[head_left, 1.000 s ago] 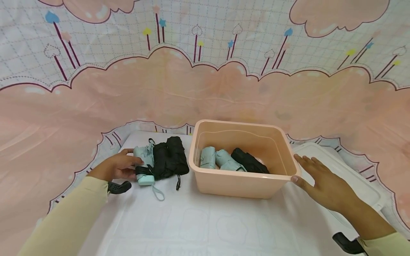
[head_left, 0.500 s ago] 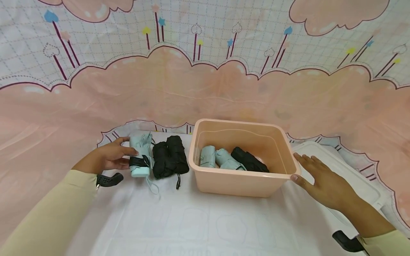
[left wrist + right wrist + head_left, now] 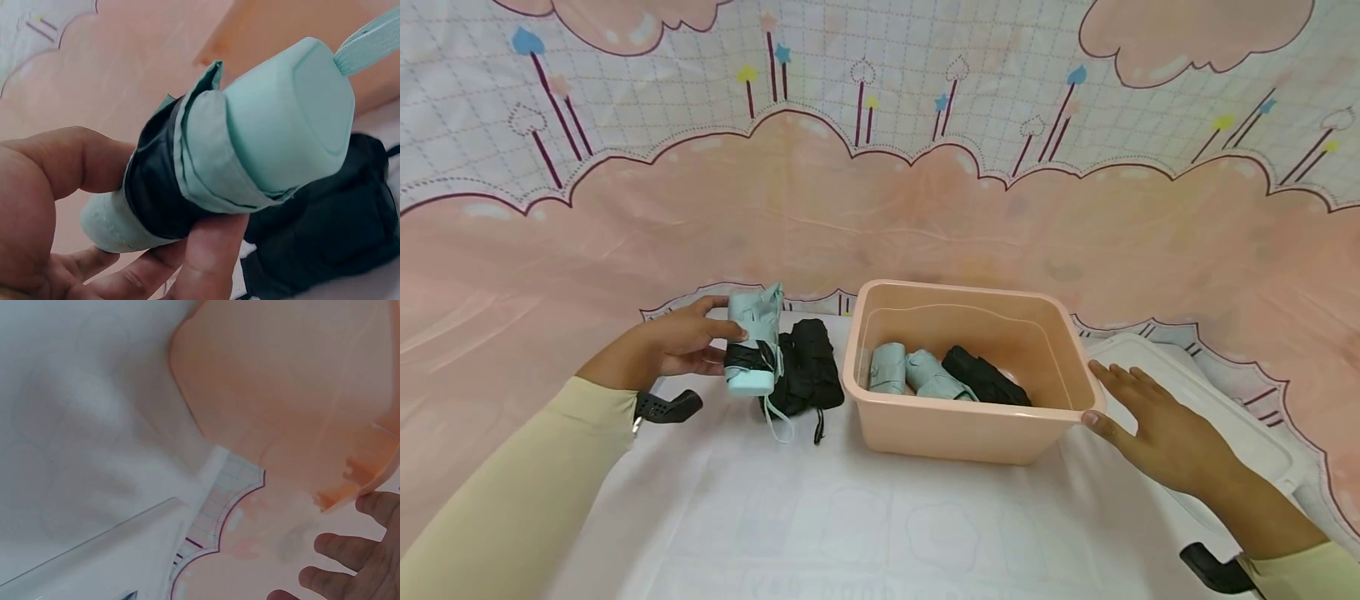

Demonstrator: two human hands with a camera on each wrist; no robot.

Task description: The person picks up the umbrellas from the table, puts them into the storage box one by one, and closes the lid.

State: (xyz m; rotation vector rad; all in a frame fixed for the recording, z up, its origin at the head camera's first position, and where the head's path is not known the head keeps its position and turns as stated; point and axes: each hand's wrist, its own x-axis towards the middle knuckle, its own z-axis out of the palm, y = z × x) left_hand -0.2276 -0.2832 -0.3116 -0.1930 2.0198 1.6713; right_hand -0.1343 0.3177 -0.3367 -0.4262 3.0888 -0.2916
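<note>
Raised and shifted rightward, your folded pale green umbrella [image 3: 758,313] sits left of frame centre, pinched in your left grip [image 3: 688,342]; probably light and soft (perhaps slippery), best held round its black band [image 3: 157,174]; your right grip [image 3: 1165,433], fingers straight, touches the tub [image 3: 955,435]

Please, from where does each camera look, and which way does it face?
Head: worn on the head, facing forward and down at the rectangular peach plastic bin; left hand, right hand and pale-yellow fabric sleeves show.
Left wrist: worn there, facing the rolled mint-green fabric umbrella with black band; this hand's fingers show.
Right wrist: worn there, facing the bin and white plastic lid; this hand's fingers show.
Shared: head and left wrist both show the umbrella.
</note>
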